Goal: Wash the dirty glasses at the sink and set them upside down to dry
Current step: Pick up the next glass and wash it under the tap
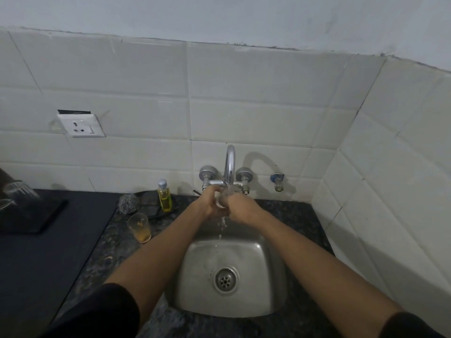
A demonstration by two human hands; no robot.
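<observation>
Under the running tap (230,164) both hands hold a clear glass (221,200) over the steel sink (195,259). My left hand (210,203) grips the glass from the left, fingers curled round it. My right hand (240,208) grips it from the right, and most of the glass is hidden between the two. Water falls from the hands into the basin. A second glass (139,228) with orange residue stands upright on the counter left of the sink. At the far left edge, upturned clear glasses (17,193) stand on a dark mat.
A yellow soap bottle (164,196), a steel scrubber (128,203) and a dark sponge (150,206) sit behind the dirty glass. The dark mat (36,215) covers the left counter. White tiled walls close in behind and on the right; a wall socket (81,125) is at the left.
</observation>
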